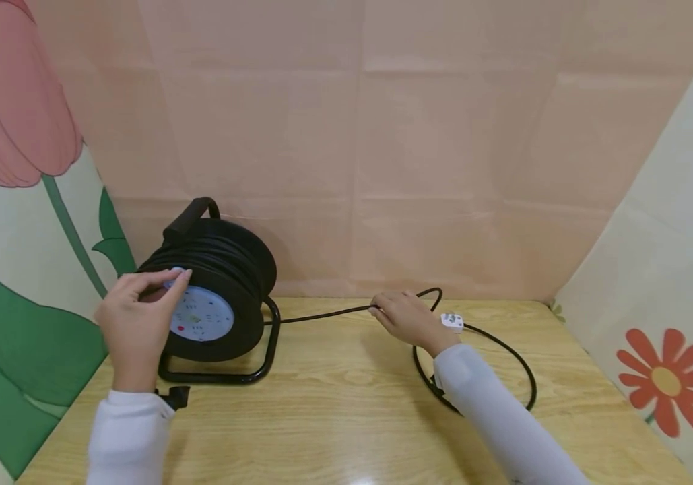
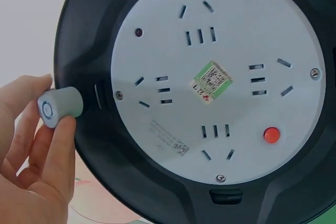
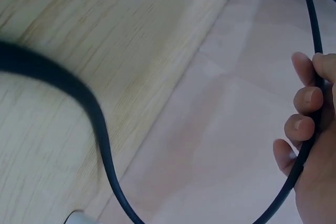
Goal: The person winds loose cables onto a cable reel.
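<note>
A black extension cord reel (image 1: 225, 269) stands upright on its tube frame at the left of the table, its pale blue socket panel (image 2: 173, 72) turned toward the left hand. Thumb and fingers of my left hand (image 1: 140, 323) pinch the small light-blue crank knob (image 2: 60, 106) at the reel's rim. To the right, my right hand (image 1: 407, 316) has its fingers curled round the black cable (image 3: 310, 140), which runs out from the low side of the reel. Beyond this hand the cable loops on the table and ends in a white plug (image 1: 452, 322).
The wooden table (image 1: 322, 417) ends at a beige cloth backdrop (image 1: 352, 168). Printed panels with flowers flank it, a tulip (image 1: 19, 101) on the left and a red flower (image 1: 667, 380) on the right. The reel's black carrying handle (image 1: 191, 219) rises at the top.
</note>
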Demonstrator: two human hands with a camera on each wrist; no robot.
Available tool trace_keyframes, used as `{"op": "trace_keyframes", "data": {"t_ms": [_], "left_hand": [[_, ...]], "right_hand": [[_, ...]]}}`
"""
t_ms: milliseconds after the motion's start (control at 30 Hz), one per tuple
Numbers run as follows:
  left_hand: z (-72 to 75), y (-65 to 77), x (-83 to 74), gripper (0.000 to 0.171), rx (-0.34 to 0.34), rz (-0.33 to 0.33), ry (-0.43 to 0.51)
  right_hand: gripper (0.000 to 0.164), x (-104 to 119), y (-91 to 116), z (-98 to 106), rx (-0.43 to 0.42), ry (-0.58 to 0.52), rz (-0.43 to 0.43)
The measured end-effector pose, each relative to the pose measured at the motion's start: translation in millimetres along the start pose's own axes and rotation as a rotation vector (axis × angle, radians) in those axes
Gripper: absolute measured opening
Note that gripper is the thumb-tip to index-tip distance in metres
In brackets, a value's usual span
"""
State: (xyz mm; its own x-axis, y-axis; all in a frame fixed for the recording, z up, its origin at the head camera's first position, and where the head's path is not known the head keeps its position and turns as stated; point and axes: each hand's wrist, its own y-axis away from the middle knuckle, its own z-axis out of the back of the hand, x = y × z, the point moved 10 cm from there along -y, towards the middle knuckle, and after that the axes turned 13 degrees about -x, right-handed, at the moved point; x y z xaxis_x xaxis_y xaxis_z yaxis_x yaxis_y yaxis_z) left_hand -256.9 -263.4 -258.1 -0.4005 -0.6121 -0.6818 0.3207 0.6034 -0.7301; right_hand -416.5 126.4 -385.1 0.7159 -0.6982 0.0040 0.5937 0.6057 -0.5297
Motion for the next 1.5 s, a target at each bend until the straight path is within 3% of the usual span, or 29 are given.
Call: {"op": "trace_keyframes", "data": {"t_ms": [300, 700, 1100, 1300, 1500], "left_hand": [[-6.2, 5.7, -15.6, 0.017, -0.022, -0.146, -0.044], [-29.3, 18.7, -17.2, 0.017, 0.067, -0.089, 0.022], [-49.4, 31.8, -11.1, 0.023, 0.274, 0.059, -0.11], [-59.2, 40.1, -16.2, 0.021, 0.328, -0.001, -0.145], [-66.2, 44.4, -22.3, 0.024, 0.391, -0.073, -0.22]], "right_hand": [[0.02, -0.9, -21.9, -11.9, -0.031, 0.056, -0.016], [0.02, 2.6, -37.9, -34.1, 0.019, 0.072, -0.03], [0.019, 18.8, -52.3, -51.3, 0.034, 0.033, -0.018], [0.021, 26.3, -59.3, -52.2, 0.025, 0.047, -0.006], [0.021, 32.3, -64.4, -56.8, 0.085, 0.025, -0.044]]}}
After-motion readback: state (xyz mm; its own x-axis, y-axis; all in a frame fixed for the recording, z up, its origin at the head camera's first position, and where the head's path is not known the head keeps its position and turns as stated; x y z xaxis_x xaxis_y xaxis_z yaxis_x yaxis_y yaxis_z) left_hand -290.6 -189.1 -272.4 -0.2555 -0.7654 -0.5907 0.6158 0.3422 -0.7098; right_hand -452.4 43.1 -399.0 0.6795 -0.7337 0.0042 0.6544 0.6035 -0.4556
